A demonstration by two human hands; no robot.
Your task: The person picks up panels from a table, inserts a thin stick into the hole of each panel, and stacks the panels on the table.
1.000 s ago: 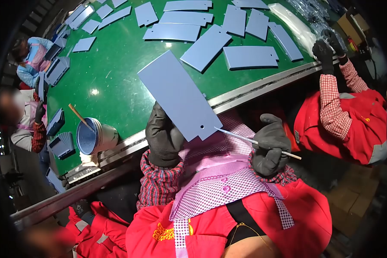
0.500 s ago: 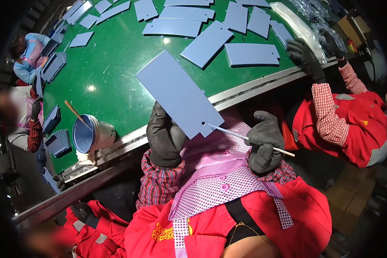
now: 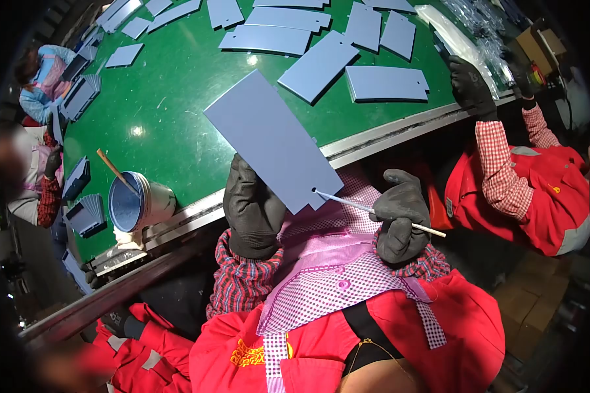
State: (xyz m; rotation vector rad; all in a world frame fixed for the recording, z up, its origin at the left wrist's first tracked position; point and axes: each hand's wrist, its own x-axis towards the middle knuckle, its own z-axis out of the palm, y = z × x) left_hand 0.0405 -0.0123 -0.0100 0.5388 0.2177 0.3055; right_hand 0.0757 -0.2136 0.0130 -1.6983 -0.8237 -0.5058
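Observation:
A flat blue-grey panel [image 3: 272, 141] is held up at a slant over the table's front edge. My left hand [image 3: 252, 213], in a dark glove, is closed on its lower left side; the fingers behind the panel are hidden. In my gloved right hand [image 3: 402, 216] is a thin pale stick [image 3: 351, 204], pinched between the fingers. The stick's tip touches the panel at the small dark hole near its lower corner.
More blue-grey panels [image 3: 318, 65] lie on the green table [image 3: 177, 124]. A bucket [image 3: 152, 203] of blue paint with a wooden stick stands at the front left. One co-worker [image 3: 505, 170] is at the right; others are at the left.
The stick's tip has moved left from beside the hole onto it, my right hand shifting slightly left. At the right, the co-worker's gloved hand reached to a panel, which has moved toward the plastic.

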